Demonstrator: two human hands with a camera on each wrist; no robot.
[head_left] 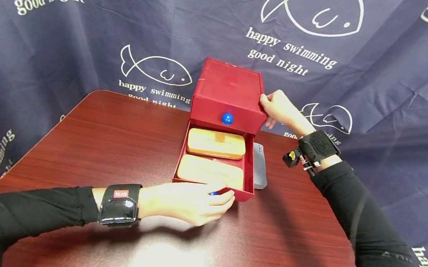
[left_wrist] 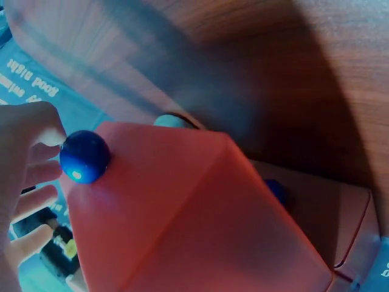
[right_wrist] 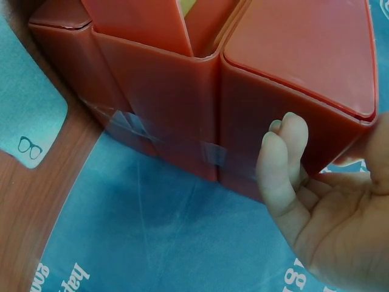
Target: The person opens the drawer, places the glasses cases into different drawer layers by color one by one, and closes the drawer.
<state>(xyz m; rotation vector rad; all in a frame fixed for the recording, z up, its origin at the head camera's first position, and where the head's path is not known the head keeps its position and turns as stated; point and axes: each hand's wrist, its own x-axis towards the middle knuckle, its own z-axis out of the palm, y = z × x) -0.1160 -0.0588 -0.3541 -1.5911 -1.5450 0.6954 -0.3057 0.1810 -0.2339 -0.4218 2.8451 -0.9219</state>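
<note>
Backdrop cloth (head_left: 319, 41) reads "happy swimming good night" beside fish outlines; grey cloth (right_wrist: 27, 131) bears a glasses sign

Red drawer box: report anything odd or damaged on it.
Clear tape runs across the side of the red drawer box, as if patching a seam. Nothing else stands out; the lower drawer is simply open.

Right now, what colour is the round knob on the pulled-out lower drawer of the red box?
Glossy blue round knob, pinched by the left hand; clearest in the left wrist view.
</note>
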